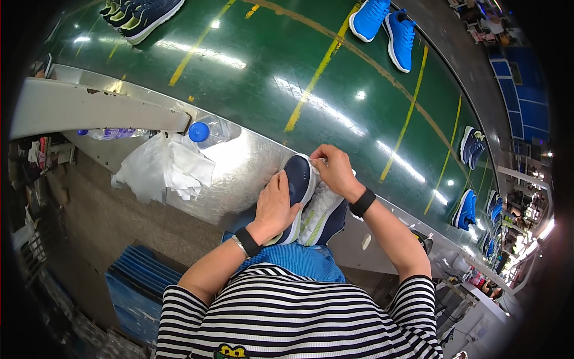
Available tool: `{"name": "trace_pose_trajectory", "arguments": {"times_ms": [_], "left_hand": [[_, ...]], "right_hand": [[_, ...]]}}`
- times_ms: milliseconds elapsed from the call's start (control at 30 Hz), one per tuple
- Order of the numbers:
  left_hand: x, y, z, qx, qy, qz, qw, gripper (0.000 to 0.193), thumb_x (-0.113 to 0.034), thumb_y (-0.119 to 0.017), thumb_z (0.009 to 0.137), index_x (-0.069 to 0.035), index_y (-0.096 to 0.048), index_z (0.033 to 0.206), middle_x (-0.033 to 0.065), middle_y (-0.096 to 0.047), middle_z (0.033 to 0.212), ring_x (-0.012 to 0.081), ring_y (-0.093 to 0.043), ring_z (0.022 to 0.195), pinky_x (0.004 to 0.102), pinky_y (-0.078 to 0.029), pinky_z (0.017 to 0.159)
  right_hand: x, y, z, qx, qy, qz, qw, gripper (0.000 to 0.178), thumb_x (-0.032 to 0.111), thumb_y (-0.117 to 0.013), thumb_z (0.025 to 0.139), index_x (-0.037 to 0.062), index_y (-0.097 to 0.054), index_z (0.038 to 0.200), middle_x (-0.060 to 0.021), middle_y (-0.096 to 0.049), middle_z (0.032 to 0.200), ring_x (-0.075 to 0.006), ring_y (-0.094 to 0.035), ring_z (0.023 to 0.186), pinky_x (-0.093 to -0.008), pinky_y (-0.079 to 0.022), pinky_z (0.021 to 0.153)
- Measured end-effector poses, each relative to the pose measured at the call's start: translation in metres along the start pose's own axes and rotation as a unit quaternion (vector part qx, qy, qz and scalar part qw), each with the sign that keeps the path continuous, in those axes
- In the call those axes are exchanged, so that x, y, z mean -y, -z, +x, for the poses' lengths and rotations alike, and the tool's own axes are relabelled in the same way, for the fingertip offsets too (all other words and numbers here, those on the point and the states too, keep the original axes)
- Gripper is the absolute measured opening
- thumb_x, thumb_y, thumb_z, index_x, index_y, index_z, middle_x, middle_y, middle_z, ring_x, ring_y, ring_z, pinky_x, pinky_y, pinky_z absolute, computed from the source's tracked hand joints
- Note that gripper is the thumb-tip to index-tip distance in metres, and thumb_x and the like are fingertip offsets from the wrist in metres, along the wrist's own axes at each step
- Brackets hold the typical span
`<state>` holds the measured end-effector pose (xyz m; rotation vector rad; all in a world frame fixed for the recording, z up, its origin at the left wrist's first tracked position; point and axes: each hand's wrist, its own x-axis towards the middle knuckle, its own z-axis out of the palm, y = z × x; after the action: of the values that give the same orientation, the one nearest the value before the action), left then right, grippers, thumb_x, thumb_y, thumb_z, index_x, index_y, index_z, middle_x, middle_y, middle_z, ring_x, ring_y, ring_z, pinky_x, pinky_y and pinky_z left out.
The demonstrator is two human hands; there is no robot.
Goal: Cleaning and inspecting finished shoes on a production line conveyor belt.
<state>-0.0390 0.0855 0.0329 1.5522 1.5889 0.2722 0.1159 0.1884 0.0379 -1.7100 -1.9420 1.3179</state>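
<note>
Two bare hands work on a pair of navy shoes with pale soles, held in front of the person's body at the near edge of the green worktop (251,90). One navy shoe (297,179) points its toe away from the person, toward the worktop's metal rim (233,157). The second navy shoe (336,226) lies against its right side, with a whitish, bumpy part and a light green stripe showing.

The left hand (276,208) lies over the first shoe, its fingers bent across the toe and its thumb along the side, gripping it. The right hand (335,172) is at the front of the same toe, thumb and forefinger closed in a pinch at the pale edge; whether something small sits between them cannot be told. Both wrists wear black bands.

Below the shoes, a blue cloth (299,260) covers the lap, with a striped shirt (287,317) behind it. Left of the hands, a clear bottle with a blue cap (199,132) sits on the metal rim, just beside crumpled white sheets (185,167) hanging over the edge. Across the worktop, dark shoes (143,21) are at the far left and bright blue shoes (400,42) farther right, well apart from the hands.
</note>
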Motion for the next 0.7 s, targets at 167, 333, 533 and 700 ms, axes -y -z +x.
{"name": "trace_pose_trajectory", "arguments": {"times_ms": [167, 333, 533, 700], "left_hand": [[-0.003, -0.001, 0.001, -0.003, -0.013, 0.016, 1.0, 0.082, -0.023, -0.072, 0.071, 0.01, -0.025, 0.13, 0.0266, -0.04, 0.125, 0.039, -0.046, 0.112, 0.0422, -0.039, 0.092], [-0.002, -0.002, 0.0, -0.007, -0.009, 0.01, 1.0, 0.082, -0.022, -0.072, 0.071, 0.01, -0.025, 0.13, 0.0265, -0.04, 0.125, 0.0391, -0.045, 0.113, 0.0421, -0.039, 0.092], [0.003, -0.002, 0.002, -0.008, -0.008, -0.002, 1.0, 0.082, -0.022, -0.072, 0.07, 0.01, -0.026, 0.13, 0.0266, -0.04, 0.125, 0.0388, -0.046, 0.112, 0.0414, -0.04, 0.091], [0.005, 0.0, 0.002, 0.0, -0.003, -0.006, 1.0, 0.081, -0.022, -0.072, 0.07, 0.01, -0.027, 0.129, 0.0265, -0.04, 0.125, 0.0393, -0.046, 0.112, 0.0418, -0.04, 0.092]], "right_hand": [[0.003, -0.003, 0.015, 0.008, 0.044, -0.063, 0.997, 0.009, 0.006, -0.061, 0.074, -0.0003, -0.062, 0.08, -0.0167, -0.061, 0.08, -0.0303, -0.059, 0.073, -0.0355, -0.046, 0.069], [-0.004, -0.003, 0.014, 0.018, 0.037, -0.04, 0.998, 0.011, 0.009, -0.062, 0.075, -0.0011, -0.061, 0.08, -0.0154, -0.062, 0.079, -0.0276, -0.059, 0.073, -0.0351, -0.046, 0.07], [-0.005, 0.0, 0.0, 0.055, -0.117, 0.066, 0.989, 0.013, 0.009, -0.061, 0.081, -0.0027, -0.057, 0.08, -0.0061, -0.06, 0.075, -0.0121, -0.058, 0.069, -0.0284, -0.05, 0.061], [-0.007, -0.009, -0.018, 0.026, -0.129, 0.093, 0.987, 0.011, 0.007, -0.063, 0.076, -0.0018, -0.057, 0.078, -0.0114, -0.062, 0.072, -0.0193, -0.063, 0.067, -0.0304, -0.049, 0.058]]}}
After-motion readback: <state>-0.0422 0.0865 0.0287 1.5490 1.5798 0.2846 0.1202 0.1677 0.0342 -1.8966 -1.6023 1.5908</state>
